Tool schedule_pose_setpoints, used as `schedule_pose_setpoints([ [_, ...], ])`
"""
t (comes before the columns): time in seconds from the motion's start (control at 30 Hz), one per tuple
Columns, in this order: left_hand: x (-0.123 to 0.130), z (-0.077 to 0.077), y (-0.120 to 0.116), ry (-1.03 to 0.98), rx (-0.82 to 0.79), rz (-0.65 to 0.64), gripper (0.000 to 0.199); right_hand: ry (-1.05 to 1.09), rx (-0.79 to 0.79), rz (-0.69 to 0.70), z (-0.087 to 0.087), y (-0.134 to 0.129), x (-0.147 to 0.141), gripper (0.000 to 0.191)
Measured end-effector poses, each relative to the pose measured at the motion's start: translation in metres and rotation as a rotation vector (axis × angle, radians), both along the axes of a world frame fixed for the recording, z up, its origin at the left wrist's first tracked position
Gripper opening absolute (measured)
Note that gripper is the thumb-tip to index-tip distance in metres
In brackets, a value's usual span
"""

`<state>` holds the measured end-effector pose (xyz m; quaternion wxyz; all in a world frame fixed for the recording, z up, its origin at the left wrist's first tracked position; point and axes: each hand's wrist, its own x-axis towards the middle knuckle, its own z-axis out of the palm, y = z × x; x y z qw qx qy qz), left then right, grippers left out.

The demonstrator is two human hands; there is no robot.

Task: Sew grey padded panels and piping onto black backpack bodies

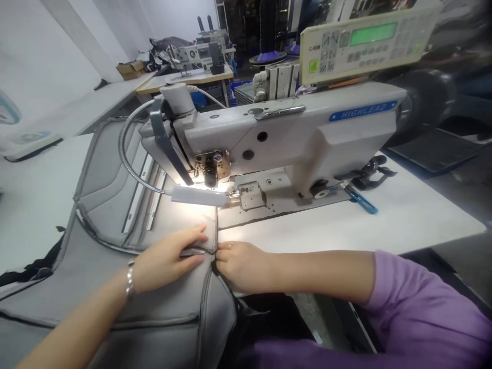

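A large grey padded cover with dark piped seams (154, 302) lies over the left of the table and hangs off its front. My left hand (171, 259) rests on it with fingers stretched out and apart, the tips close to a seam corner. My right hand (242, 264) is closed on the cover's edge just right of that corner, fingers curled and thumb side hidden. Behind both hands stands a sewing machine (269, 138), its lit needle area over the cover's far part. A tube-shaped lamp (198, 196) on a bendable metal neck hangs before the needle.
Blue-handled snips or a cutter (361, 199) lie on the white table (326, 230) to the right. A control panel (369, 43) with a green screen sits above the machine. Another sewing machine (196, 56) and a cardboard box (130, 69) stand further back.
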<state>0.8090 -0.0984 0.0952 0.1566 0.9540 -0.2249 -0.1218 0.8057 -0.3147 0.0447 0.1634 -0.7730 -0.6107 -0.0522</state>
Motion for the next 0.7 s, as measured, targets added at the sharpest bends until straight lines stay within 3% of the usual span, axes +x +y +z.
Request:
schedule_pose_setpoints([
  [0.07, -0.014, -0.005, 0.004, -0.04, -0.045, 0.034, 0.043, 0.066, 0.001, -0.008, 0.003, -0.003, 0.001, 0.016],
  [0.17, -0.016, -0.018, 0.001, -0.123, -0.061, 0.105, 0.041, 0.108, 0.033, -0.139, 0.005, -0.006, 0.003, 0.02],
  [0.27, -0.005, -0.024, -0.006, -0.171, -0.038, 0.129, 0.037, 0.124, 0.061, -0.24, 0.002, -0.008, 0.008, 0.022],
  [0.7, 0.042, -0.023, -0.013, -0.318, 0.092, 0.139, 0.019, 0.156, 0.047, -0.398, -0.003, -0.004, 0.034, 0.019],
])
